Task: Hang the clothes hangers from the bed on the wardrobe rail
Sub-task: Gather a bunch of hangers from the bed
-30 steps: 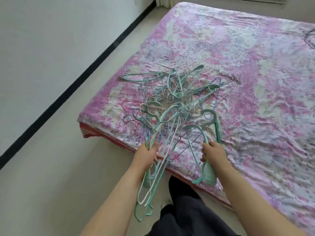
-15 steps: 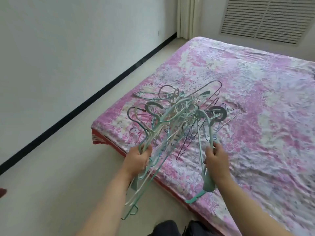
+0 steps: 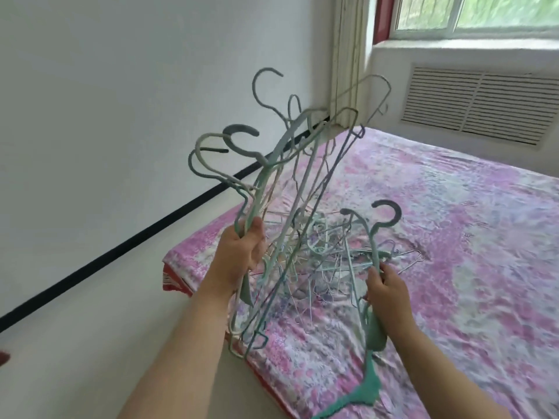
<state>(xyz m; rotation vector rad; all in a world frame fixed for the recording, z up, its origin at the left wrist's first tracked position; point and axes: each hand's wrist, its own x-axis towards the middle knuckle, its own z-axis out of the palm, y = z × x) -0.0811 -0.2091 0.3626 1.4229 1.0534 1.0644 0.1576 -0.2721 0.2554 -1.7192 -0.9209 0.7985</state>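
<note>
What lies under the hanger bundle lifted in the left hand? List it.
Below the lifted bundle, a tangled pile of hangers rests on the pink floral bedsheet. How many hangers remain cannot be counted.

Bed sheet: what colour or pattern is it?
The bed sheet is a pink and white mottled floral print, clearest in the head view.

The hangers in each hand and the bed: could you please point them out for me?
Left bundle of hangers (image 3: 273,189), head view, on its lifted wire arms.
Green hanger (image 3: 376,325), head view, on its thick shoulder below the right hand.
Bed (image 3: 472,237), head view, on bare sheet.

Left hand (image 3: 242,252) raised, grip closed; right hand (image 3: 385,285) lower, fingers curled.
</note>
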